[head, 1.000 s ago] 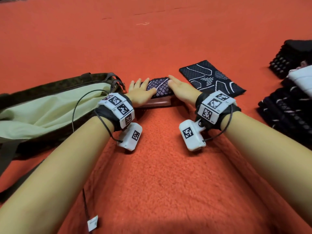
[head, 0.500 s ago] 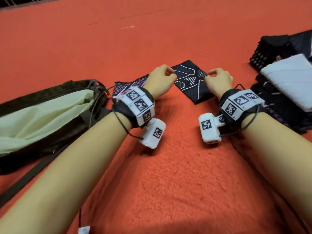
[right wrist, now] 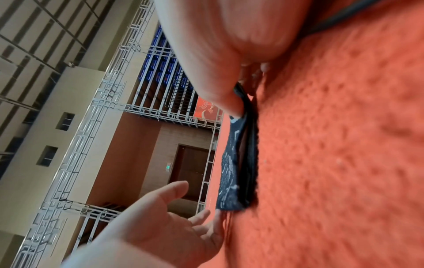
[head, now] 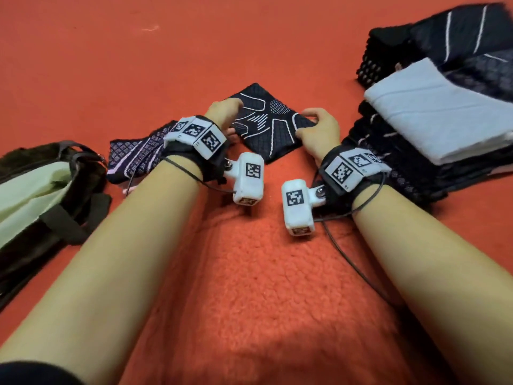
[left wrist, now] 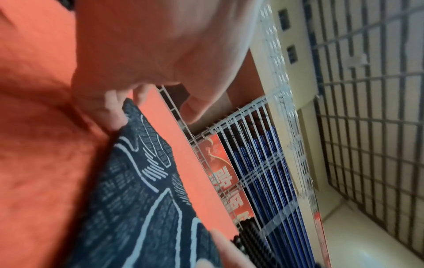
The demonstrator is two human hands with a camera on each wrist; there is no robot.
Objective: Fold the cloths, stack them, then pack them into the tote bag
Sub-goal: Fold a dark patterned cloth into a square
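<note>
At the far left the tote bag [head: 41, 195] lies on its side on the orange carpet [head: 249, 273], its dark outer fabric open on a pale green lining, with a strap across its near side. Just right of the bag's mouth sits a folded purple-patterned cloth [head: 133, 157], partly hidden behind the left wrist. Right of that, in the middle, a folded dark cloth with white lines [head: 266, 126] lies flat on the carpet, turned so that one corner points toward the person. The left hand [head: 222, 112] is at this cloth's left edge: in the left wrist view its fingertips [left wrist: 114, 116] touch the near corner of the cloth with the thumb raised clear of it, and in the right wrist view the hand looks loosely spread, fingers reaching to the cloth's edge, not closed round it. The right hand [head: 319, 132] is at the cloth's right corner; from the head its fingers curl over the edge, and the right wrist view shows thumb and fingers pinching the stacked layers of the fold at that corner [right wrist: 241, 107]. Farther right, a pile of dark cloths [head: 402, 173] rests on the carpet, touching or nearly touching the right wrist, with a folded white cloth [head: 444, 112] on top and more dark striped fabric [head: 466, 43] behind it.
</note>
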